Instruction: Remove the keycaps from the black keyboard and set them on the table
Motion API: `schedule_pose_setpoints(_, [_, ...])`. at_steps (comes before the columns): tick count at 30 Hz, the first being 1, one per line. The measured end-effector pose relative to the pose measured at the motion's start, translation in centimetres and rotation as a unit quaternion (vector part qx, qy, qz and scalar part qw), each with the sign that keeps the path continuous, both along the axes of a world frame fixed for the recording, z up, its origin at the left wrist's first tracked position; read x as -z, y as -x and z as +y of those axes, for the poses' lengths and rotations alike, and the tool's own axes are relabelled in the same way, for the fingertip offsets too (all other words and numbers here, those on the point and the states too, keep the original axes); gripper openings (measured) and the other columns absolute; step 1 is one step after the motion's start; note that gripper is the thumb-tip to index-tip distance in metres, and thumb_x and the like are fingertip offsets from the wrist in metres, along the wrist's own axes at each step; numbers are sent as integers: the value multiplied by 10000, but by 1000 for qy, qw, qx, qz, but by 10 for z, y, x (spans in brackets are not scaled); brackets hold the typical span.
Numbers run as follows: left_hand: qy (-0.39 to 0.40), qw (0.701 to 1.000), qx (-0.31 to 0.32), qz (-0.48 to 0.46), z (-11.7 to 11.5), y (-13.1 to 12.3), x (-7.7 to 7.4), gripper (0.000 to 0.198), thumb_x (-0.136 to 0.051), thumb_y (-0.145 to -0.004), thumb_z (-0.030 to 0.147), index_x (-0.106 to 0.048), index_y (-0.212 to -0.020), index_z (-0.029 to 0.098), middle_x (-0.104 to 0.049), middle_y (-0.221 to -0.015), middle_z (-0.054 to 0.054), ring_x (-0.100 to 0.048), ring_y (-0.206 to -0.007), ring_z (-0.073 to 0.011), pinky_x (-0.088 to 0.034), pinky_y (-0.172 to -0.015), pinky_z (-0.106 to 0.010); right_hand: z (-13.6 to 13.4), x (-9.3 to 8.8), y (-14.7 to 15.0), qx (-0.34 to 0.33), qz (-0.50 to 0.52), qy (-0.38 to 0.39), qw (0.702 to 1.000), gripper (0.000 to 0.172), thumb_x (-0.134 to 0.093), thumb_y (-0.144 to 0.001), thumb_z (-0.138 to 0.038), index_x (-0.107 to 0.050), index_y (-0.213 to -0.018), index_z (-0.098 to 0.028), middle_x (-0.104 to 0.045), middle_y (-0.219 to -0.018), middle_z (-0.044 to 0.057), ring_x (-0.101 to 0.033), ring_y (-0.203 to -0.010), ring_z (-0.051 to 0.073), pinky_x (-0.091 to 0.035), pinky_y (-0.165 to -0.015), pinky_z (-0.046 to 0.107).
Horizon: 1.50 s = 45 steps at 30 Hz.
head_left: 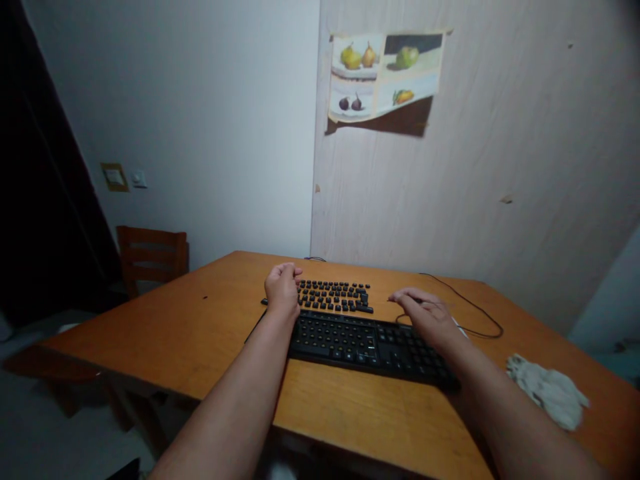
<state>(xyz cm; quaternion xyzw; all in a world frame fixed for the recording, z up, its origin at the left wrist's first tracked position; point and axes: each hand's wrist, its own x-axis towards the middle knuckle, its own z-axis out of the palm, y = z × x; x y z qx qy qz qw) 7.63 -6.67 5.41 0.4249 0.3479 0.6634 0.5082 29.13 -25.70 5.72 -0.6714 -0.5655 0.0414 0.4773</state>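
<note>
A black keyboard lies on the wooden table, its letter area stripped of keycaps. Loose black keycaps are laid out in rows just behind it. My left hand is closed above the keyboard's far left end, beside the keycap rows; whatever its fingers hold is hidden. Over the keyboard's right part, my right hand has its thumb and fingers drawn together, pointing left. Anything in that pinch is too small to make out. My right forearm covers the keyboard's right end.
A crumpled pale cloth lies on the table at the right. A black cable curls behind my right hand. One small dark piece sits at the left. A wooden chair stands beyond the left edge; fruit pictures hang on the wall.
</note>
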Motion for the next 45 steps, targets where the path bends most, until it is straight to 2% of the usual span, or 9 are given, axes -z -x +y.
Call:
schedule_pose_setpoints(4, [6, 1000, -16, -19, 2, 11, -13, 237, -562, -661, 348, -528, -796, 156, -622, -733, -5, -487, -513, -58, -358, -487, -174, 5, 7, -8, 36, 10, -10, 999, 300, -508, -834, -457, -643, -771, -196, -643, -727, 24, -596, -732, 190, -439, -646, 274])
schedule_pose_setpoints(7, [-6, 1000, -8, 10, 5, 28, -13, 245, -579, -650, 351, -540, -791, 155, -627, -724, -8, -498, -519, -65, -353, -482, -176, 7, 11, -10, 47, 57, -6, 997, 347, -511, -835, -523, -603, -797, -191, -604, -649, 12, -556, -583, 156, -420, -539, 256])
schedule_pose_setpoints(14, [-13, 990, 0, 142, 15, 83, 14, 189, -597, -658, 319, -568, -738, 150, -619, -652, -17, -493, -533, -93, -344, -491, -192, 13, 23, -14, -40, 190, -16, 981, 432, -683, -729, -491, -595, -993, -162, -666, -785, 72, -643, -703, 193, -512, -584, 289])
schedule_pose_setpoints(19, [-15, 973, 24, 228, 18, 108, 32, 242, -600, -679, 386, -594, -693, 145, -636, -655, -44, -511, -574, -122, -363, -529, -215, 14, 22, -12, -2, 201, -19, 979, 389, -671, -732, -512, -664, -899, -161, -656, -721, 61, -617, -634, 174, -497, -531, 274])
schedule_pose_setpoints(25, [-22, 957, 107, 268, 18, 112, 49, 335, -590, -697, 470, -636, -745, 142, -642, -690, -37, -546, -606, -142, -377, -546, -222, 12, 21, -14, 49, 145, -19, 988, 422, -590, -776, -564, -707, -804, -160, -610, -649, 43, -553, -586, 152, -449, -483, 245])
schedule_pose_setpoints(29, [-46, 943, 100, 313, 22, 112, 62, 164, -605, -643, 281, -636, -746, 157, -628, -671, -12, -562, -636, -150, -395, -576, -226, 12, 23, -15, 50, 139, -21, 989, 410, -582, -791, -557, -690, -777, -162, -572, -609, 20, -509, -550, 131, -400, -470, 229])
schedule_pose_setpoints(32, [-51, 933, 109, 340, 25, 113, 68, 187, -572, -589, 150, -621, -769, 171, -629, -684, -3, -570, -648, -147, -404, -593, -226, 13, 27, -18, 54, 139, -34, 988, 405, -584, -792, -562, -683, -775, -170, -555, -594, 7, -488, -536, 126, -372, -470, 231])
schedule_pose_setpoints(40, [-90, 910, 127, 384, 22, 123, 65, 260, -534, -562, 88, -614, -794, 173, -613, -697, 4, -535, -633, -137, -389, -584, -228, 16, 30, -23, 57, 170, -32, 983, 365, -591, -791, -541, -638, -764, -180, -508, -534, -19, -432, -470, 112, -319, -430, 233])
schedule_pose_setpoints(45, [-104, 894, 136, 414, 14, 132, 60, 233, -535, -576, 103, -613, -785, 169, -599, -691, 7, -528, -643, -137, -375, -580, -224, 17, 31, -26, 36, 217, -31, 975, 335, -623, -777, -519, -576, -781, -187, -541, -560, -23, -451, -468, 103, -346, -431, 215])
